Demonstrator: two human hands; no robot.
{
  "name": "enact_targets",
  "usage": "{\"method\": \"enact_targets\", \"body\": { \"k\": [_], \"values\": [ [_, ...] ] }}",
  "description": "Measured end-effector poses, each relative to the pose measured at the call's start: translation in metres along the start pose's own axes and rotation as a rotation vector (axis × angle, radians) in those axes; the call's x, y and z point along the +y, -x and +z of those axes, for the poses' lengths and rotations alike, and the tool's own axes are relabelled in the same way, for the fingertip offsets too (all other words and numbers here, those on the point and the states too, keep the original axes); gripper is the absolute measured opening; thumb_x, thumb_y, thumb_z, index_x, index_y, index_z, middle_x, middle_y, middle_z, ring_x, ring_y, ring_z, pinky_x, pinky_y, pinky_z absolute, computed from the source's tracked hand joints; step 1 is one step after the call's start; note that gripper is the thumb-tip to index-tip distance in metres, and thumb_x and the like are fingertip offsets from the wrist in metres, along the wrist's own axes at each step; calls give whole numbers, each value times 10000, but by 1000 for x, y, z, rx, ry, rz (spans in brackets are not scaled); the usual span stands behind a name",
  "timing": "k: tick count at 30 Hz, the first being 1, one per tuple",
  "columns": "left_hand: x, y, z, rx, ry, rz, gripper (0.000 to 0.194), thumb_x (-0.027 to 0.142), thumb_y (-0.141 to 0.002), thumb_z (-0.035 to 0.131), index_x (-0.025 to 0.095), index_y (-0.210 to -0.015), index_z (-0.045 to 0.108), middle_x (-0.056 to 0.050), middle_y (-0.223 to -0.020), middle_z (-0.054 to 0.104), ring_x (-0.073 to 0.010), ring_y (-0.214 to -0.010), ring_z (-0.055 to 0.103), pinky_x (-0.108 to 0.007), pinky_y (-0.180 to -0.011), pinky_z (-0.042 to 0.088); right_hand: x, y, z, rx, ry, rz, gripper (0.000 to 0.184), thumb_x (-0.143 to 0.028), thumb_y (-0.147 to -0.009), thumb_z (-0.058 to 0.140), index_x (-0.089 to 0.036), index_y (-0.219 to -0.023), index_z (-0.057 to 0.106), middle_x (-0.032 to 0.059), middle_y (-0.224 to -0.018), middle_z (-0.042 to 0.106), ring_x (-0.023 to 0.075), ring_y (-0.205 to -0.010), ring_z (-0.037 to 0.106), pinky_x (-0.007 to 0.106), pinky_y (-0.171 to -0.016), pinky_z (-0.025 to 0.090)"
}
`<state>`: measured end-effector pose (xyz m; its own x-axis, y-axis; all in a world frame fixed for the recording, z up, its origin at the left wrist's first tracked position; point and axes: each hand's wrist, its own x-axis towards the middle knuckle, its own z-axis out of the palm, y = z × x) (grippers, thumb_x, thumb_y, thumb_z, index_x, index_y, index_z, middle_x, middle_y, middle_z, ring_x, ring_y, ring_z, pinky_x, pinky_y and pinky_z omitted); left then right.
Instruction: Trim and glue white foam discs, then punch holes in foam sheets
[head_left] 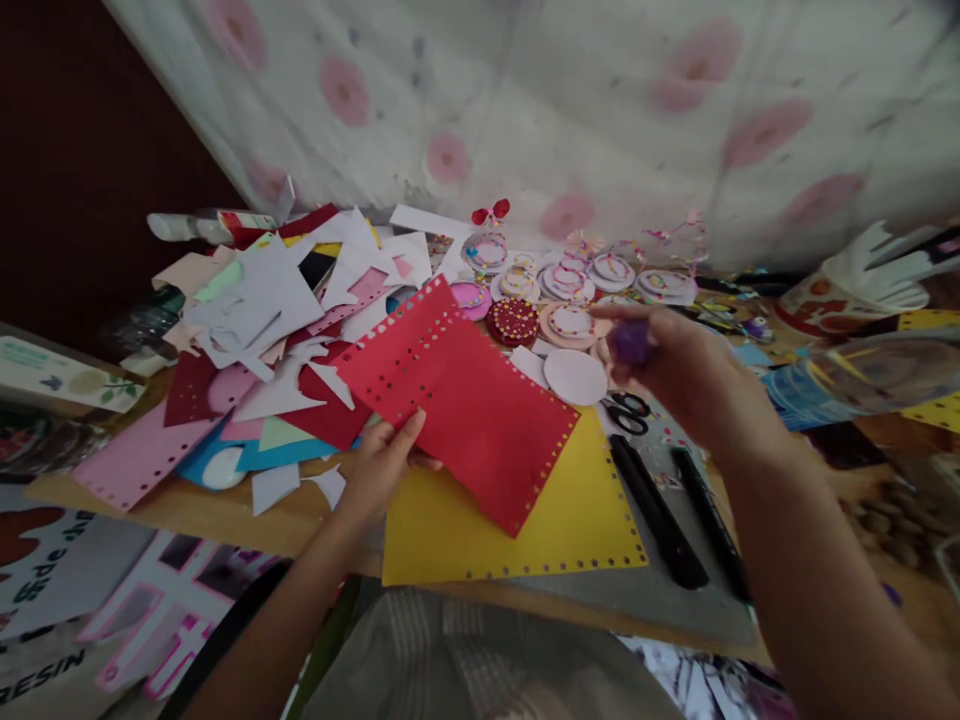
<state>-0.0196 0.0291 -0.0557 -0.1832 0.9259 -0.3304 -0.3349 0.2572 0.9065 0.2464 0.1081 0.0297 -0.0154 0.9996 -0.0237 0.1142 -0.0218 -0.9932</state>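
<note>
My left hand grips a red sheet of paper by its lower left edge, thumb on top. Small punched holes run along two of the sheet's edges and in rows across its left part. Under it lies a yellow sheet with holes along its right and bottom edges. Raised at the right, my right hand is closed around a small purple object, too blurred to name its kind. A white paper disc lies between the red sheet and this hand.
Paper scraps pile up at the left. Several beaded disc ornaments stand along the back. Black-handled scissors, a black cutter and a marker lie at the right, near a clear bottle and a cup.
</note>
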Motion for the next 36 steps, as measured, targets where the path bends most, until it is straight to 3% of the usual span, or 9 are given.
{"method": "enact_targets", "body": {
  "k": [3, 6, 9, 14, 18, 21, 26, 31, 36],
  "values": [
    [-20, 19, 14, 94, 204, -90, 331, 358, -579, 864, 158, -720, 641, 21, -665, 707, -125, -550, 676, -205, -527, 588, 32, 60, -2, -157, -294, 205, 419, -480, -676, 731, -174, -962, 753, 39, -718, 636, 150, -576, 535, 277, -513, 418],
    [-28, 40, 28, 100, 241, -127, 369, 385, -575, 867, 165, -765, 639, 23, -686, 711, -127, -581, 687, -195, -524, 588, 64, 120, 16, -462, -354, 509, 403, -508, -770, 665, -184, -1000, 732, 33, -701, 603, 119, -511, 490, 232, -436, 369],
    [-22, 56, 35, 73, 217, -117, 355, 420, -608, 844, 178, -776, 646, 18, -681, 711, -138, -563, 686, -185, -453, 561, 82, 160, 41, -641, -475, 628, 436, -506, -757, 687, -232, -1096, 670, -14, -653, 567, 93, -478, 462, 196, -422, 355],
    [-1, 66, 37, 19, 181, -3, 310, 443, -623, 822, 221, -783, 676, 12, -746, 729, -171, -594, 699, -202, -376, 518, 78, 172, 52, -293, -602, 466, 398, -556, -701, 722, -184, -817, 644, -12, -591, 539, 93, -463, 427, 215, -425, 332],
    [-8, 56, 36, 117, 160, 12, 252, 387, -674, 799, 206, -681, 623, 48, -609, 660, -163, -632, 707, -247, -591, 601, 74, 153, 50, 35, -531, 380, 402, -576, -670, 730, -195, -673, 600, -6, -535, 518, 108, -433, 404, 242, -394, 310],
    [-26, 49, 32, 156, 155, -68, 297, 386, -694, 786, 181, -627, 582, 52, -579, 636, -169, -677, 722, -286, -750, 600, 85, 135, 56, 221, -385, 458, 423, -545, -634, 767, -201, -620, 521, -26, -511, 503, 85, -402, 371, 222, -364, 263],
    [-39, 46, 19, 158, 42, -211, 252, 366, -717, 765, 203, -894, 688, -15, -868, 743, -195, -681, 733, -307, -682, 597, 104, 116, 50, 189, -252, 628, 458, -561, -645, 743, -209, -620, 451, -73, -443, 423, 54, -359, 297, 200, -353, 180],
    [-30, 36, 7, -12, -185, -276, 276, 397, -711, 737, 129, -645, 716, -103, -675, 737, -166, -571, 670, -242, -570, 536, 100, 106, 33, 73, -194, 530, 426, -560, -618, 766, -180, -673, 580, -48, -504, 497, 78, -413, 386, 216, -394, 277],
    [-24, 31, 3, -7, -104, -272, 273, 386, -727, 686, 126, -643, 684, -98, -629, 715, -146, -521, 611, -227, -501, 457, 100, 110, 29, 118, -255, 502, 404, -530, -630, 787, -177, -783, 661, -37, -542, 542, 92, -454, 432, 222, -429, 351]
  ]
}}
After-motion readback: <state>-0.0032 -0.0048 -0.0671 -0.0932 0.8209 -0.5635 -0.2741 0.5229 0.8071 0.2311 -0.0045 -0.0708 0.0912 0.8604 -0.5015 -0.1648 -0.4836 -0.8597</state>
